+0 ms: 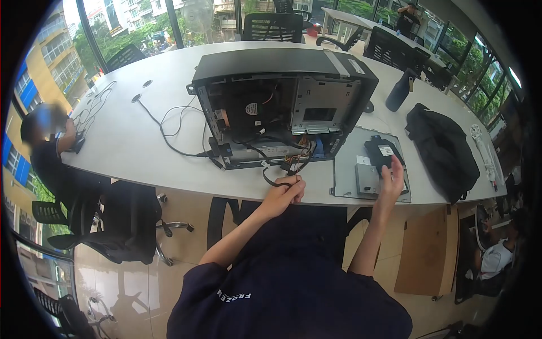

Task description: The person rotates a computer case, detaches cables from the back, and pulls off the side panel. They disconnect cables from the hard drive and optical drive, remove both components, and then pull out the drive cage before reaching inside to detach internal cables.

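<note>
A black desktop computer case [282, 73] stands on the table with its open side facing me, its inside bare to view. Bundled cables [299, 161] hang out over its lower edge. My left hand [286, 195] is closed around a black cable [268, 179] from that bundle, just in front of the case. To the right, a flat metal side panel [344, 179] lies on the table, bearing a black plastic part [377, 148] with a white label and a silver metal box [366, 179]. Over these my right hand [393, 178] is held up, fingers apart; contact with the parts cannot be made out.
A dark bottle [400, 90] and a black bag [440, 147] are on the table's right side, near a white power strip [483, 150]. Grey cords [164, 127] run across the left. Another person [51, 147] sits at the left end. A cardboard box [426, 251] stands below right.
</note>
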The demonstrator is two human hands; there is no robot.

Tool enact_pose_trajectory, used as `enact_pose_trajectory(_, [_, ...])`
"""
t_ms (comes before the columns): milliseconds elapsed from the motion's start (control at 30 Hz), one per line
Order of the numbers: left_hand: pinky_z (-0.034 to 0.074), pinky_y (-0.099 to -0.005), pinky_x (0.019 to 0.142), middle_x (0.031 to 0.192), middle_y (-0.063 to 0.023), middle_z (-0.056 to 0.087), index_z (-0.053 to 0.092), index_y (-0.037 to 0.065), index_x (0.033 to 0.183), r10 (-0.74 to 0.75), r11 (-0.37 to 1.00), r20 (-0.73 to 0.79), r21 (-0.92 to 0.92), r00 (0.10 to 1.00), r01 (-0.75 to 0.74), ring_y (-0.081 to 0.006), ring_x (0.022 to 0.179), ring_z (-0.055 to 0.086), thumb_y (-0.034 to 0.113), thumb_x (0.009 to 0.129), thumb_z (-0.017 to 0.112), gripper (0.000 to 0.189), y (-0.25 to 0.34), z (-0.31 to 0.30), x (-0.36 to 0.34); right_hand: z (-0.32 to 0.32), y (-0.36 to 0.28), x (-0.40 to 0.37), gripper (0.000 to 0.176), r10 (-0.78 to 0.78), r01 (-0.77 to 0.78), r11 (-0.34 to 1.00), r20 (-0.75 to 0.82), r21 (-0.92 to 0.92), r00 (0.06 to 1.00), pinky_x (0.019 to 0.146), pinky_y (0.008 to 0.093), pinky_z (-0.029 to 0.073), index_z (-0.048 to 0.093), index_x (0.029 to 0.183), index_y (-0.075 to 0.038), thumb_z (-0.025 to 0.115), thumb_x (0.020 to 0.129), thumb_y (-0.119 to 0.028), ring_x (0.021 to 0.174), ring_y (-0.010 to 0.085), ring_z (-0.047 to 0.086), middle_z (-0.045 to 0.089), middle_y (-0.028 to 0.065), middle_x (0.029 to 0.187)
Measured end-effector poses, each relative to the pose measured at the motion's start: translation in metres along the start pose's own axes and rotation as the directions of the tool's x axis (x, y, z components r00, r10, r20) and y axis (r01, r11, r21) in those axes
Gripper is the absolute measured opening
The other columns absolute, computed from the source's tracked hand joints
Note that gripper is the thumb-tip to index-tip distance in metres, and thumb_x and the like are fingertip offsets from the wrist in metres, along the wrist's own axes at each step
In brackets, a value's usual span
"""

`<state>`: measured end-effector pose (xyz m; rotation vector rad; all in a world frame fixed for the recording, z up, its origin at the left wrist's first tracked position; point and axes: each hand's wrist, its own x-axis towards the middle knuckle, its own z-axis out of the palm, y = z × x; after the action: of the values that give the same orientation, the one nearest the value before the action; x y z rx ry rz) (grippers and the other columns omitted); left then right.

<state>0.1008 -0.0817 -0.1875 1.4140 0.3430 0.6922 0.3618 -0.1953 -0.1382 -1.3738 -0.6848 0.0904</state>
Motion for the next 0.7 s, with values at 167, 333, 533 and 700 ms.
enact_pose_trajectory(167, [0.04,-0.0217,0.063,0.074,0.0017,0.054,0.051,0.008,0.082,-0.018,0.999,0.039,0.033,0.999,0.017,-0.0066,0.069,0.052,0.028,0.106,0.046,0.032,0.002,-0.002,0.001,0.044,-0.017,-0.015,0.031,-0.136,0.095,0.988,0.379,0.124,0.915,0.102,0.0346,0.043,0.063,0.122,-0.001,0.061,0.091,-0.005,0.121,0.0227,0.056,0.055,0.0124,0.133])
enact_pose_trajectory(333, [0.044,-0.024,0.07,0.081,-0.002,0.054,0.053,0.006,0.087,0.102,0.994,0.076,0.023,0.992,-0.104,-0.0081,0.077,0.053,0.031,0.103,0.053,0.03,-0.001,-0.001,0.001,0.101,-0.061,-0.016,0.029,-0.245,0.145,0.965,0.544,0.22,0.803,0.074,0.031,0.055,0.066,0.118,-0.003,0.062,0.09,-0.002,0.097,0.0175,0.066,0.062,0.0118,0.122])
enact_pose_trajectory(533, [0.045,-0.0254,0.066,0.082,-0.002,0.053,0.055,0.003,0.092,0.079,0.991,0.051,0.1,0.996,-0.084,-0.0089,0.075,0.053,0.025,0.101,0.057,0.023,0.0,0.001,-0.001,0.144,-0.077,-0.014,0.026,-0.314,0.417,0.907,0.57,-0.056,0.759,0.063,0.0311,0.052,0.068,0.113,-0.003,0.066,0.089,-0.013,0.073,0.0188,0.066,0.066,0.0092,0.108])
enact_pose_trajectory(700, [0.045,-0.0253,0.066,0.08,-0.0013,0.053,0.055,0.003,0.092,0.09,0.99,0.056,0.104,0.994,-0.095,-0.0085,0.073,0.052,0.024,0.1,0.057,0.022,0.003,0.003,-0.001,0.155,-0.068,-0.004,0.027,-0.338,0.473,0.869,0.522,-0.146,0.783,0.058,0.0322,0.047,0.074,0.097,-0.001,0.073,0.087,-0.026,0.06,0.0186,0.06,0.069,0.0093,0.089])
